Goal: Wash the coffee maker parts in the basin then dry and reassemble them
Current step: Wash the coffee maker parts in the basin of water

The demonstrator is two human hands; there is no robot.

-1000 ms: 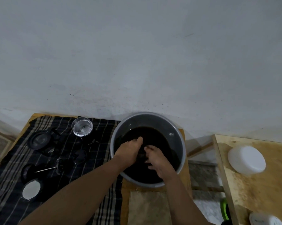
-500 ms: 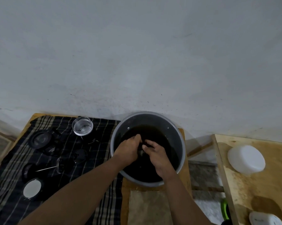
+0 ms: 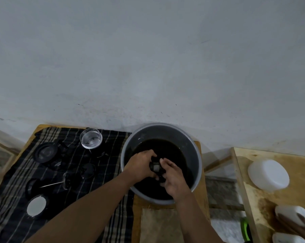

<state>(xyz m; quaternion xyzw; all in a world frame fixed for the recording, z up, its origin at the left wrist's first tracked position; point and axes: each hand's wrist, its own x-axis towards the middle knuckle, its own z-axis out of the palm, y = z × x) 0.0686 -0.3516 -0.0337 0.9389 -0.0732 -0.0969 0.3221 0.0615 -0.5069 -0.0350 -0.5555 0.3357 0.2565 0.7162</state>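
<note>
A grey round basin (image 3: 193,149) holds dark water. Both my hands are over it. My left hand (image 3: 141,165) and my right hand (image 3: 172,174) grip a small dark coffee maker part (image 3: 156,167) with a pale face, held between them just above the water. On the striped cloth (image 3: 113,223) to the left lie other parts: a clear glass beaker (image 3: 91,138), a black lid (image 3: 45,152), a plunger rod with a disc (image 3: 60,183), a small black round piece (image 3: 88,170) and a black-rimmed white disc (image 3: 36,206).
The basin and cloth rest on a wooden table (image 3: 201,172) against a pale wall. A brown cloth (image 3: 159,225) lies in front of the basin. A second wooden surface (image 3: 253,199) at the right carries white bowls (image 3: 269,174), with a green object (image 3: 245,228) in the gap.
My hands have come up out of the dark water with the small part between them. Its pale face now shows.
</note>
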